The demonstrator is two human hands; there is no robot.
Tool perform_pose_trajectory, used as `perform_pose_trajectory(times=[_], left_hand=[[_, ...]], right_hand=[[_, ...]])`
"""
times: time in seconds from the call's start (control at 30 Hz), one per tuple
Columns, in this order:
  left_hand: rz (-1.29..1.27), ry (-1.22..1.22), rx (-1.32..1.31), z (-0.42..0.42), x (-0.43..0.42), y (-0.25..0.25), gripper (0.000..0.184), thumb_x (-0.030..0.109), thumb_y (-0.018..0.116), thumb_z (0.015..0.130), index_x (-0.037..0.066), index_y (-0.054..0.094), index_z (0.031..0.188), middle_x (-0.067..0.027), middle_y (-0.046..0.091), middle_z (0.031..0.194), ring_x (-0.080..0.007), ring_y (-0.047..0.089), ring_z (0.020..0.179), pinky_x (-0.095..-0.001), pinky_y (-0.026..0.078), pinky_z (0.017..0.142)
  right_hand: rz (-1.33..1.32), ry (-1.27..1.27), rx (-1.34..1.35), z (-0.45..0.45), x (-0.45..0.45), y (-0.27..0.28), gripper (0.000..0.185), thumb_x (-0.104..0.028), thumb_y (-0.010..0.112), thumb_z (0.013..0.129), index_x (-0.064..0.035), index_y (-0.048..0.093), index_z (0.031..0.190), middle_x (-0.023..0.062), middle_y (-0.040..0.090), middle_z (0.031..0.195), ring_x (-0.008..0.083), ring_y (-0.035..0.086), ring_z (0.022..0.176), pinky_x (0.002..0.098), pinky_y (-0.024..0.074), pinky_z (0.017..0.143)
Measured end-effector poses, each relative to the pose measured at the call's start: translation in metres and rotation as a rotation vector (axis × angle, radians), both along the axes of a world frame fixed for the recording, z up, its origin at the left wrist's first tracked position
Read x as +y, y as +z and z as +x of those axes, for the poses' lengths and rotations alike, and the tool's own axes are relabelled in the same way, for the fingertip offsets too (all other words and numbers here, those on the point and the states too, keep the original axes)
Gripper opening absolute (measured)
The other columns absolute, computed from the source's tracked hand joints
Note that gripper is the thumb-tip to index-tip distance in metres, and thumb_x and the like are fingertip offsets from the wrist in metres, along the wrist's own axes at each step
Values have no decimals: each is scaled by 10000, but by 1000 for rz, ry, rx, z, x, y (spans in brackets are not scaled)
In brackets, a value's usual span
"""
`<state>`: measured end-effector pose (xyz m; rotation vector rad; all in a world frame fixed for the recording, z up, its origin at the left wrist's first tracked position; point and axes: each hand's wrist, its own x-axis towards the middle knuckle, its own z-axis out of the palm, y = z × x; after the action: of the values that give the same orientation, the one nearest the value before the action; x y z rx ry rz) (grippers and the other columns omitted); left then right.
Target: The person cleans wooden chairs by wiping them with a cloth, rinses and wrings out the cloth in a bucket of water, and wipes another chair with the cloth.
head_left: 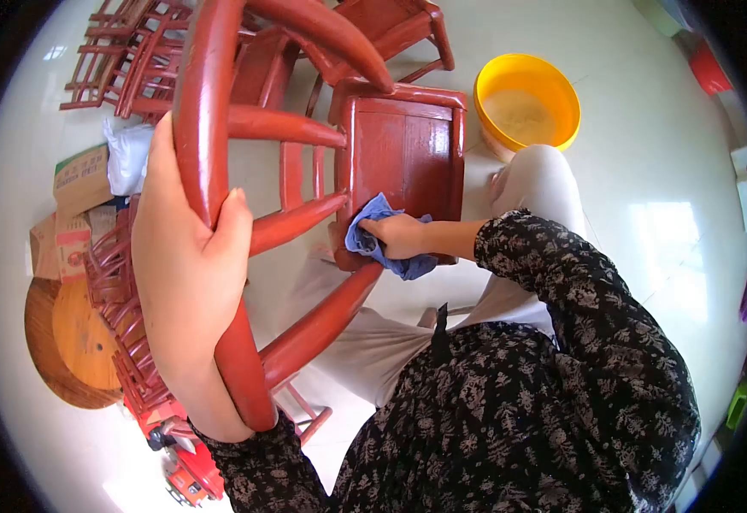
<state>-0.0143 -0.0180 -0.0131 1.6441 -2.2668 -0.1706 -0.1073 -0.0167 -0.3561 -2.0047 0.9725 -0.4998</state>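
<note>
Chair (403, 162) runs crosswise, top rail (202, 103) leftward; left hand (190, 256) wraps that rail, right hand (401, 237) pinches cloth (414, 267) (blue, bunched).

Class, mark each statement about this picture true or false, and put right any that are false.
1. The right hand holds a bunched blue cloth against the red chair. True.
2. A yellow bucket stands on the floor. True.
3. The left hand is inside the yellow bucket. False: it grips a rounded bar of the red chair.
4. The sleeves are plain white. False: they are black with a pale floral pattern.
5. The red chair is the only red furniture in view. False: more red furniture shows beyond it.
</note>
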Motion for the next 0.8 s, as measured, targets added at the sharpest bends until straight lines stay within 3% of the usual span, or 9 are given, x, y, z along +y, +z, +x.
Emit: perform_pose_trajectory(times=[0.23,0.27,0.3,0.33,0.43,0.53,0.67,0.8], left_hand=[[10,35,48,11,-1,-3,635,-23,553,760,20,325,1351,-158,491,1221,-213,510,1054,-315,383,925],[13,31,49,16,-2,-4,635,-23,553,760,20,325,1351,-158,491,1221,-213,510,1054,-315,383,925],[-15,15,10,22,-5,-4,633,-14,546,755,2,315,1343,-182,499,1198,-251,521,1050,-329,393,917],[-43,-1,-24,27,-7,-4,631,-5,539,749,-16,306,1336,-206,507,1176,-288,532,1047,-342,403,909],[-17,-8,66,38,-6,-6,644,-52,527,744,-21,296,1344,-191,475,1231,-262,498,1108,-331,373,947],[-17,36,57,51,-2,-8,656,-91,513,739,-13,292,1351,-177,445,1272,-247,469,1148,-329,348,975],[-14,75,130,67,9,-15,662,-110,493,734,-1,291,1355,-174,432,1285,-253,460,1161,-338,340,985],[-21,112,126,64,30,-12,678,-122,484,717,5,294,1356,-177,431,1288,-256,462,1159,-342,346,981]], right_hand=[[-50,138,283,-21,8,4,525,-196,586,716,-48,448,1201,165,620,836,347,616,762,451,487,645],[-116,91,272,-23,13,-11,532,-188,593,691,-79,471,1198,141,615,737,314,618,671,449,485,568],[-115,84,276,-27,15,-15,532,-188,593,691,-79,471,1198,141,615,737,314,618,671,449,485,568],[-124,129,383,-32,17,-18,497,-198,579,703,-84,480,1176,134,619,740,308,622,672,443,483,555],[-114,169,535,-49,17,-17,358,-220,533,749,-115,528,1091,117,633,785,287,631,707,424,481,581],[-254,-20,626,-58,1,-24,189,-188,496,805,-154,602,958,121,635,875,269,628,833,399,467,697],[-297,-325,702,-74,-40,-24,176,-170,474,816,-136,594,941,121,626,905,260,609,882,387,444,754],[-448,-783,556,-89,-78,-20,166,-150,513,784,-107,581,929,109,597,893,267,575,884,386,432,758]])
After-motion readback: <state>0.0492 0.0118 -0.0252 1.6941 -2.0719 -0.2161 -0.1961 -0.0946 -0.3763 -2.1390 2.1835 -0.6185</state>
